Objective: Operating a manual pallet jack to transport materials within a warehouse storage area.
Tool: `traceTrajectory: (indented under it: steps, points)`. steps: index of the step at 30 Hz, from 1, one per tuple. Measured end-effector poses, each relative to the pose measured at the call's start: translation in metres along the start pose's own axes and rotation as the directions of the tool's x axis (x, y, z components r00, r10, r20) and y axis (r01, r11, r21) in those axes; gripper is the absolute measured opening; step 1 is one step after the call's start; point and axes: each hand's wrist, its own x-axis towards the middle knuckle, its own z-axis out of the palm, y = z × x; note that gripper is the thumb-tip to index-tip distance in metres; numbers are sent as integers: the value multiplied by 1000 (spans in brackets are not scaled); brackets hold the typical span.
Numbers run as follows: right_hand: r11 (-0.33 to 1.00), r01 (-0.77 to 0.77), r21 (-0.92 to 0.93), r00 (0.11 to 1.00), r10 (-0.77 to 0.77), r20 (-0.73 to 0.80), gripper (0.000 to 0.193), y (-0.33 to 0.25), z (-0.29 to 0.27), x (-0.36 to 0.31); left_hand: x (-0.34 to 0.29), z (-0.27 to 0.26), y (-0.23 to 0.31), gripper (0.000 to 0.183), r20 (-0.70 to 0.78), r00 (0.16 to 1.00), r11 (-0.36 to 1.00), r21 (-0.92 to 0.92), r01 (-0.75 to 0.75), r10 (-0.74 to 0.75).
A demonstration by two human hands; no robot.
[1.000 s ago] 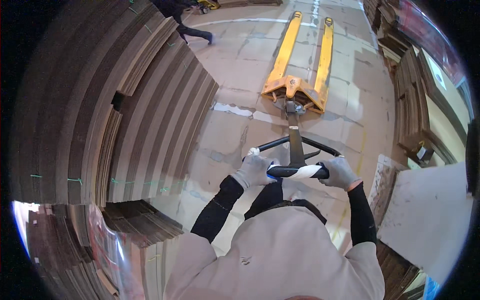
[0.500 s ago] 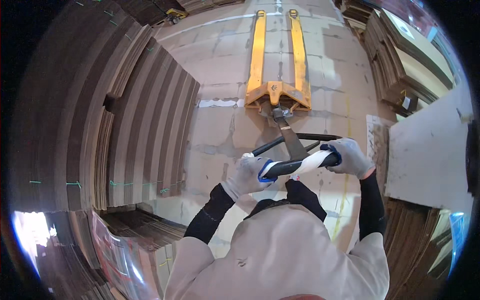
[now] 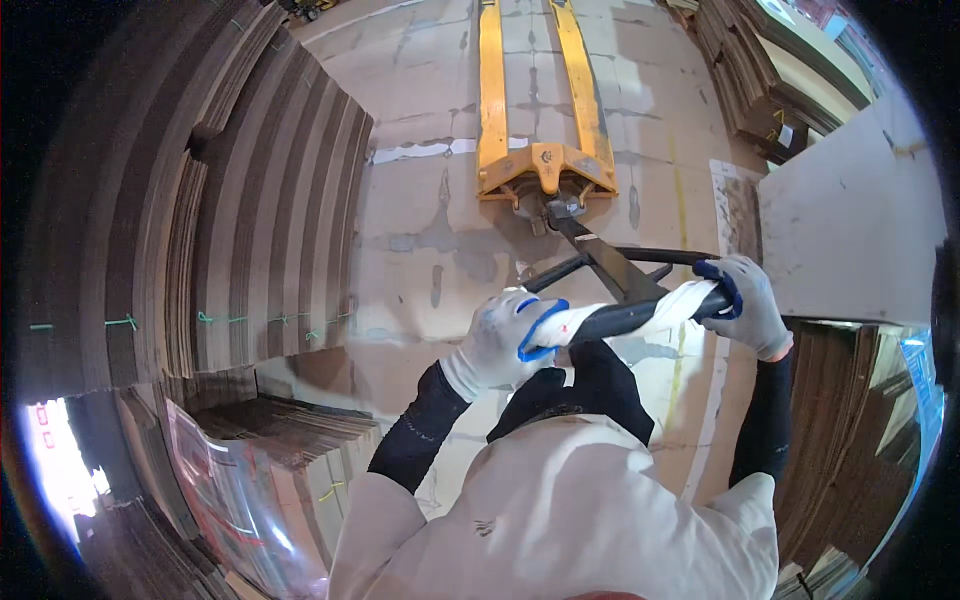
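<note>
A yellow pallet jack (image 3: 547, 168) stands ahead of me on the floor, its two bare forks pointing away. Its dark steering handle (image 3: 612, 268) slants back toward my body and ends in a loop with a black crossbar wound in white tape. My left hand (image 3: 510, 340), in a grey-white glove with blue on the palm side, is closed round the left end of that bar. Round the right end wraps my right hand (image 3: 748, 303), gloved alike. Most of the fingertips are hidden under the bar.
Tall stacks of flat brown cardboard (image 3: 270, 210) tied with green string line the left. Film-wrapped cardboard (image 3: 300, 470) lies nearer, at lower left. On the right are a large white panel (image 3: 845, 215) and more cardboard piles (image 3: 830, 420). The concrete floor (image 3: 420, 270) is patched and marked with lines.
The handle has swung to the right, and both hands have moved slightly right with it. In the picture, the jack and stacks have shifted up and left.
</note>
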Motion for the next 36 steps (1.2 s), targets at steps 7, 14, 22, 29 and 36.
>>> traceTrajectory:
  steps: [7, 14, 22, 29, 36]
  points:
    - [1000, 25, -3, 978, -25, -205, 60, -15, -6, -58, -34, 29, 51, 44, -207, 976, 997, -42, 62, -69]
    - [991, 97, 87, 855, -38, -518, 62, -11, 4, -87, -45, 41, 81, 50, -429, 903, 999, -8, 40, -40]
    - [987, 124, 102, 846, -52, -531, 53, -13, -5, -76, -34, 29, 96, 42, -535, 845, 997, 47, 61, -27]
    - [980, 132, 148, 783, -12, -622, 58, -29, 4, -86, -44, 20, 103, 38, -438, 895, 996, -58, 62, -81]
    - [1000, 12, 15, 564, 6, -826, 53, -80, 49, -172, -75, 9, 91, 39, -304, 949, 983, -133, -127, 82]
